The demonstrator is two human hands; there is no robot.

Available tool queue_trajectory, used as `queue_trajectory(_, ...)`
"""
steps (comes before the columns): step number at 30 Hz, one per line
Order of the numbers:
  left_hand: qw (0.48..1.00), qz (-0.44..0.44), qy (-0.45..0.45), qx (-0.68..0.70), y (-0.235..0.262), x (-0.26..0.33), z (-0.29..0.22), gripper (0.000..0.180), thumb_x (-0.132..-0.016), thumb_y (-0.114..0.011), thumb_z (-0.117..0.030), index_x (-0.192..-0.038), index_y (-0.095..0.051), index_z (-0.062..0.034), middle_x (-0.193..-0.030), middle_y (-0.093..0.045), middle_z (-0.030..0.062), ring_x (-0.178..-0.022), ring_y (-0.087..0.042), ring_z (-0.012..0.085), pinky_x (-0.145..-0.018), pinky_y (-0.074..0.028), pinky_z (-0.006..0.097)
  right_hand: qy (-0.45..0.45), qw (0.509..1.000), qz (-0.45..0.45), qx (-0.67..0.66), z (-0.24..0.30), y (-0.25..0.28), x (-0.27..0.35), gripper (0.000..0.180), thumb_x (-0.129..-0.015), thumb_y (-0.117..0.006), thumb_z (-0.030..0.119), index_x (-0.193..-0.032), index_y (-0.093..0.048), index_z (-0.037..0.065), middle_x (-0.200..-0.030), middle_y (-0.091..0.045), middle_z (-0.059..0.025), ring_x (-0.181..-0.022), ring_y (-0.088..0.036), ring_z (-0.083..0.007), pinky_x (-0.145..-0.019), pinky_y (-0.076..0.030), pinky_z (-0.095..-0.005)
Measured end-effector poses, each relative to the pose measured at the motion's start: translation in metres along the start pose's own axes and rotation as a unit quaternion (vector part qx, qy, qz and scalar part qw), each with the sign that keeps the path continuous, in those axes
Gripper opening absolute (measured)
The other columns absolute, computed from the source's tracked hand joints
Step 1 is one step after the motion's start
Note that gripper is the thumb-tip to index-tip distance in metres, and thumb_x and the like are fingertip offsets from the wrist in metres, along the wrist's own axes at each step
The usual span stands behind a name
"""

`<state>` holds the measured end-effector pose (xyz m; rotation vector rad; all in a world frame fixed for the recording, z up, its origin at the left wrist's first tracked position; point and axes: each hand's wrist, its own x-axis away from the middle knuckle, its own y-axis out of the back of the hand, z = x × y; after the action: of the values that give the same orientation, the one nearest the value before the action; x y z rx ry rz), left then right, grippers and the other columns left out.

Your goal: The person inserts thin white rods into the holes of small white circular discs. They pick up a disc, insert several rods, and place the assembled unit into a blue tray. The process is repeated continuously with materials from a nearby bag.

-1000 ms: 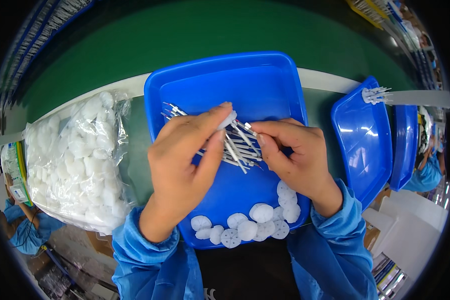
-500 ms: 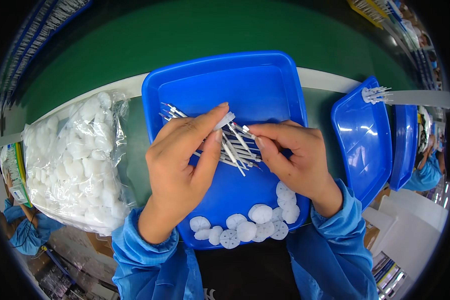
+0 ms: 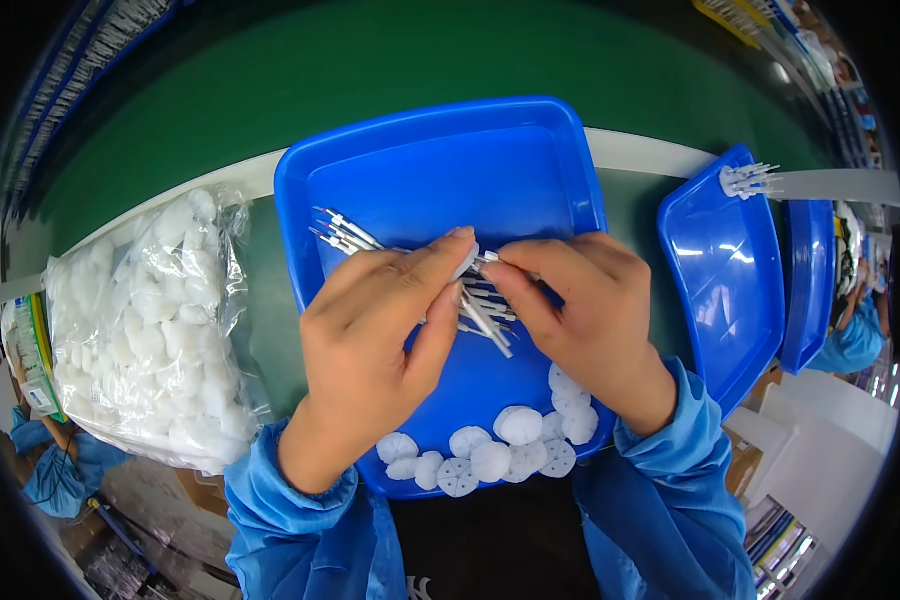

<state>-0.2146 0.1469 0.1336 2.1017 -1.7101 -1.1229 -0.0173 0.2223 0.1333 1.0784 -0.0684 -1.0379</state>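
Between thumb and fingers, my left hand [image 3: 365, 325] grips a white plastic disc [image 3: 467, 263] tilted on edge, with several thin white rods [image 3: 488, 325] hanging from its underside. Close beside it, my right hand [image 3: 595, 310] pinches the end of another white rod [image 3: 489, 257], right up against the disc; the fingers hide most of it. Below both hands, a pile of white rods with thin tips [image 3: 342, 232] lies in the large blue tray [image 3: 410, 160]. Loose white discs with small holes [image 3: 490, 462] line the tray's near edge.
A clear bag of white discs [image 3: 150, 320] stands left of the tray. To the right are a tilted blue tray [image 3: 720, 270], with a rod-filled disc [image 3: 748, 181] at its top corner, and another blue tray [image 3: 808, 290]. Co-workers' blue sleeves [image 3: 852, 345] show at both sides.
My right hand has moved slightly left, bringing its rod up against the disc. My left hand has turned the disc more on edge, and its hanging rods have swung right.
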Motion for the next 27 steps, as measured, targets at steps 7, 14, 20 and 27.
queue_trajectory(7,0.998,-0.005,0.060,0.010,0.002,0.000,-0.012,0.037,-0.085,-0.080,0.006,-0.121,-0.081,-0.0014,-0.094,-0.081,0.0122,-0.076,-0.074,0.0263,-0.071,-0.060,0.035,0.090,0.991,-0.045,0.086,0.005,0.001,-0.004,0.016,-0.086,-0.085,0.018,-0.093,-0.074,0.010,-0.073,-0.072,0.0002,-0.062,-0.068,-0.0186,-0.068,-0.055,-0.0350)
queue_trajectory(14,0.995,0.007,0.094,0.017,0.004,0.005,-0.018,0.039,-0.084,-0.081,0.005,-0.122,-0.081,-0.0013,-0.090,-0.080,0.0119,-0.075,-0.074,0.0253,-0.068,-0.060,0.035,0.133,0.989,-0.052,0.049,-0.005,-0.008,-0.004,0.018,-0.087,-0.084,0.019,-0.094,-0.073,0.008,-0.074,-0.071,-0.0015,-0.064,-0.068,-0.0177,-0.077,-0.059,-0.0339)
queue_trajectory(20,0.992,0.018,0.097,0.079,0.006,0.003,-0.006,0.043,-0.084,-0.087,-0.004,-0.126,-0.079,-0.0019,-0.105,-0.081,0.0140,-0.088,-0.075,0.0269,-0.078,-0.060,0.035,0.104,0.993,-0.033,0.032,-0.001,-0.001,0.000,0.021,-0.083,-0.088,0.020,-0.096,-0.075,0.009,-0.079,-0.075,-0.0017,-0.068,-0.071,-0.0180,-0.080,-0.060,-0.0345)
queue_trajectory(27,0.993,0.011,0.069,0.100,0.010,-0.001,-0.001,0.052,-0.076,-0.094,-0.009,-0.125,-0.077,-0.0055,-0.116,-0.074,0.0124,-0.104,-0.070,0.0283,-0.087,-0.056,0.037,-0.014,0.985,0.024,-0.170,-0.002,0.016,-0.010,0.034,-0.081,-0.090,0.011,-0.114,-0.079,0.007,-0.105,-0.078,-0.0078,-0.094,-0.075,-0.0238,-0.086,-0.057,-0.0344)
